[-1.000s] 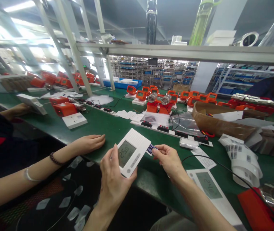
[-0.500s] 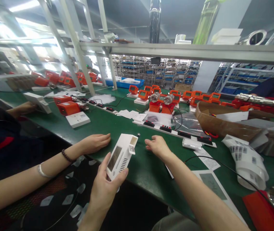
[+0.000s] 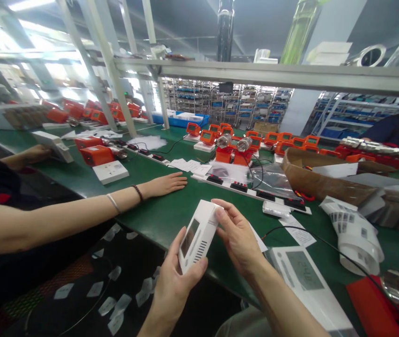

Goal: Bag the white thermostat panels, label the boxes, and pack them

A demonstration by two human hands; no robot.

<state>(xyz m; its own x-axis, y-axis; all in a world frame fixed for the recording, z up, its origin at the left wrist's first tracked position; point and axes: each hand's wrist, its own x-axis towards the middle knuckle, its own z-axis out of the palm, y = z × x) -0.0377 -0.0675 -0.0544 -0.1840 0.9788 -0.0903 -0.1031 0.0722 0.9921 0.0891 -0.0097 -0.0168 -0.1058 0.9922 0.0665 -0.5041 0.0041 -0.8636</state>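
Note:
A white device (image 3: 202, 234) with a dark display and a row of vent slots is held tilted over the table's near edge. My left hand (image 3: 178, 281) is closed round its lower end, thumb on the slotted side. On its upper end, my right hand (image 3: 236, 234) grips the corner, thumb on the side and fingers behind; they partly hide that end. Below my right forearm lies a larger white device (image 3: 295, 276) with a lit grey display. A paper slip (image 3: 257, 238) sticks out beside my right wrist.
A co-worker's arm (image 3: 160, 186) rests on the green table (image 3: 143, 220) at left; the other hand touches a white box (image 3: 52, 145). Power strips (image 3: 237, 186), orange-cased instruments (image 3: 97, 152), a cardboard box (image 3: 318, 178), a label roll (image 3: 350, 234) and a black cable (image 3: 325, 238) lie around.
My right hand has moved onto the device's upper end, where a small flap stood open; that flap now looks closed. The device has shifted right. The co-worker's arm has reached farther across the table.

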